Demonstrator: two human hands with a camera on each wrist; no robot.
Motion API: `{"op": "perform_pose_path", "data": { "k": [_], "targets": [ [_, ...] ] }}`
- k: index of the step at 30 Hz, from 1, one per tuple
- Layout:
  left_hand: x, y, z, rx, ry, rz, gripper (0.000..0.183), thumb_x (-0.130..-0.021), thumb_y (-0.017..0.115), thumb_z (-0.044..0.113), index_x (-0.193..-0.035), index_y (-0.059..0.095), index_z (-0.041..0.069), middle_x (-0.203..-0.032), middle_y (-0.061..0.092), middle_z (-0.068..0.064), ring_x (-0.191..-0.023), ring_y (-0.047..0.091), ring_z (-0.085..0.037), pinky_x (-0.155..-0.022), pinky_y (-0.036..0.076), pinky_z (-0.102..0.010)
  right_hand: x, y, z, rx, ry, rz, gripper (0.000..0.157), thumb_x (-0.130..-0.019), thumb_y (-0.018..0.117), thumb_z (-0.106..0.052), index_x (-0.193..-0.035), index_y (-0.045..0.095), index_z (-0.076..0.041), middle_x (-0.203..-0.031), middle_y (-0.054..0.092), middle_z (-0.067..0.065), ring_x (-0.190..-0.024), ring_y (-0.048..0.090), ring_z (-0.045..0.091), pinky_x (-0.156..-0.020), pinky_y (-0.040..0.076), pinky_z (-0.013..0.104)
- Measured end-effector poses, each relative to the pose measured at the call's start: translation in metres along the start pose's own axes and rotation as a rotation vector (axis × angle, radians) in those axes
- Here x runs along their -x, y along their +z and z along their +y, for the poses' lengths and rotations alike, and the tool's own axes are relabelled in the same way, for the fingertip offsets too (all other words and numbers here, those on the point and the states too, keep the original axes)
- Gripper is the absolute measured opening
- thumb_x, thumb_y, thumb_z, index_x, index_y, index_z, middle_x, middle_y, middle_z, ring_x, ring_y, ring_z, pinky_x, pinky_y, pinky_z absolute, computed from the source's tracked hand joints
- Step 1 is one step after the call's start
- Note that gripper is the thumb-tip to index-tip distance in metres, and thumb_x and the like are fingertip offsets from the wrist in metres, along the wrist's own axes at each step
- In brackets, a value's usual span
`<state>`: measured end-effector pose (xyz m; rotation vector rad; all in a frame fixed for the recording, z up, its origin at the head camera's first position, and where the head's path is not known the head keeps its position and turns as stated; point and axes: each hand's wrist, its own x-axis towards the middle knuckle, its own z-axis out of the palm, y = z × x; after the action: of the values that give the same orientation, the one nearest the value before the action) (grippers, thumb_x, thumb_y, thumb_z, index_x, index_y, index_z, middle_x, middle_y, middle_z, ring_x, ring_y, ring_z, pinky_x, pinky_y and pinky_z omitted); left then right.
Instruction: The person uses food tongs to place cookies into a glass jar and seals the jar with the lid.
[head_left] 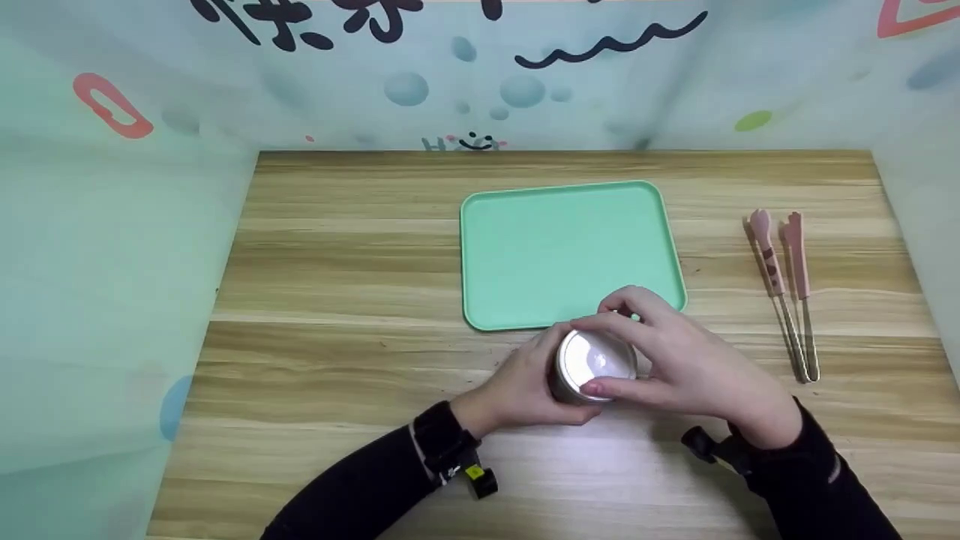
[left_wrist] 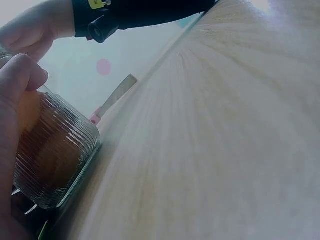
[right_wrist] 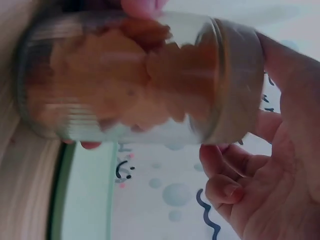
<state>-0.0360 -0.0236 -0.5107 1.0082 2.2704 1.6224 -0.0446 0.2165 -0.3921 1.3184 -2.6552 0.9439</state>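
Note:
A clear ribbed glass jar [right_wrist: 125,85] stands upright on the wooden table in front of the tray. Orange-brown pieces like cookies or crackers fill much of it; their exact kind is unclear. My left hand [head_left: 517,390] grips the jar's body from the left, its fingers and thumb curled around the glass. From the right, my right hand [head_left: 697,367] holds the round, light metallic lid [head_left: 592,356] by its rim between thumb and fingers. The lid sits on the jar's mouth. The right wrist view shows the remaining right-hand fingers bent beside the lid.
A mint-green rectangular tray [head_left: 555,255] lies just behind the jar. Pink-handled metal tongs [head_left: 799,330] lie to the right on the wooden table [head_left: 337,300]. Printed fabric hangs along the back and sides.

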Motion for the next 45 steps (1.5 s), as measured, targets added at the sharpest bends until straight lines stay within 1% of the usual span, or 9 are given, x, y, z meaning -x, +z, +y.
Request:
{"op": "perform_pose_path", "data": {
  "k": [5, 11, 14, 20, 29, 33, 39, 42, 45],
  "targets": [
    [0.001, 0.000, -0.001, 0.016, -0.010, -0.002, 0.098, -0.078, 0.099, 0.033, -0.158, 0.043, 0.020, -0.147, 0.060, 0.001, -0.134, 0.060, -0.011, -0.115, 0.050, -0.031, 0.002, -0.008, 0.002, -0.050, -0.060, 0.011, 0.066, -0.089, 0.092, -0.040, -0.145, 0.068, -0.017, -0.133, 0.057, 0.004, -0.123, 0.056, 0.018, -0.106, 0.047, 0.027],
    [0.005, 0.000, -0.002, 0.035, -0.025, -0.007, 0.105, -0.076, 0.098, 0.028, -0.162, 0.039, 0.023, -0.150, 0.058, -0.003, -0.134, 0.060, -0.014, -0.116, 0.049, -0.034, -0.004, -0.001, -0.003, -0.093, -0.275, -0.082, 0.083, -0.076, 0.084, -0.015, -0.156, 0.060, -0.014, -0.158, 0.052, 0.015, -0.140, 0.050, 0.033, -0.114, 0.044, 0.043],
    [0.007, 0.000, -0.001, 0.025, -0.048, -0.012, 0.106, -0.076, 0.098, 0.028, -0.163, 0.038, 0.023, -0.151, 0.058, -0.005, -0.135, 0.059, -0.014, -0.117, 0.049, -0.034, -0.005, 0.002, -0.004, -0.078, -0.255, -0.107, 0.082, -0.076, 0.084, -0.015, -0.155, 0.061, -0.016, -0.156, 0.055, 0.011, -0.138, 0.050, 0.030, -0.112, 0.045, 0.043],
    [0.008, -0.001, -0.001, 0.018, -0.073, -0.013, 0.111, -0.075, 0.099, 0.027, -0.165, 0.036, 0.019, -0.150, 0.058, -0.006, -0.135, 0.059, -0.015, -0.117, 0.048, -0.035, -0.004, 0.005, -0.005, -0.076, -0.173, -0.075, 0.078, -0.080, 0.092, -0.024, -0.152, 0.062, -0.017, -0.147, 0.058, 0.009, -0.131, 0.052, 0.027, -0.103, 0.053, 0.044],
    [0.005, -0.001, -0.002, -0.005, -0.033, -0.003, 0.097, -0.075, 0.098, 0.027, -0.156, 0.044, 0.019, -0.144, 0.060, -0.004, -0.130, 0.060, -0.015, -0.113, 0.051, -0.033, -0.003, 0.009, -0.003, -0.004, -0.124, 0.023, 0.079, -0.081, 0.096, -0.042, -0.148, 0.065, -0.017, -0.136, 0.059, 0.008, -0.123, 0.056, 0.026, -0.097, 0.057, 0.046],
    [0.003, -0.001, -0.001, 0.006, -0.016, -0.002, 0.099, -0.075, 0.099, 0.026, -0.156, 0.043, 0.021, -0.147, 0.060, -0.004, -0.133, 0.059, -0.015, -0.115, 0.050, -0.035, -0.004, 0.003, 0.000, -0.008, -0.147, -0.005, 0.085, -0.079, 0.097, -0.046, -0.152, 0.064, -0.017, -0.143, 0.060, 0.007, -0.130, 0.056, 0.025, -0.104, 0.054, 0.042],
    [0.002, -0.001, 0.000, 0.029, -0.006, 0.001, 0.106, -0.077, 0.099, 0.027, -0.164, 0.038, 0.020, -0.153, 0.057, -0.005, -0.139, 0.057, -0.014, -0.119, 0.046, -0.035, -0.007, -0.002, 0.005, -0.118, -0.234, -0.071, 0.089, -0.077, 0.095, -0.024, -0.157, 0.058, -0.011, -0.154, 0.058, 0.008, -0.138, 0.054, 0.027, -0.117, 0.043, 0.031],
    [0.001, -0.001, 0.000, 0.026, -0.007, 0.004, 0.102, -0.078, 0.098, 0.029, -0.161, 0.040, 0.018, -0.152, 0.057, -0.005, -0.137, 0.057, -0.014, -0.119, 0.047, -0.034, -0.005, 0.000, 0.007, -0.107, -0.214, -0.055, 0.085, -0.081, 0.095, -0.028, -0.156, 0.058, -0.011, -0.148, 0.060, 0.006, -0.132, 0.056, 0.025, -0.113, 0.046, 0.030],
    [0.001, -0.001, 0.000, 0.005, -0.004, 0.003, 0.100, -0.078, 0.098, 0.030, -0.159, 0.042, 0.017, -0.150, 0.058, -0.004, -0.136, 0.058, -0.014, -0.118, 0.047, -0.033, -0.005, 0.005, 0.008, -0.049, -0.201, -0.012, 0.086, -0.082, 0.096, -0.038, -0.155, 0.059, -0.012, -0.141, 0.058, 0.009, -0.126, 0.056, 0.026, -0.104, 0.054, 0.039]
  ]
}}
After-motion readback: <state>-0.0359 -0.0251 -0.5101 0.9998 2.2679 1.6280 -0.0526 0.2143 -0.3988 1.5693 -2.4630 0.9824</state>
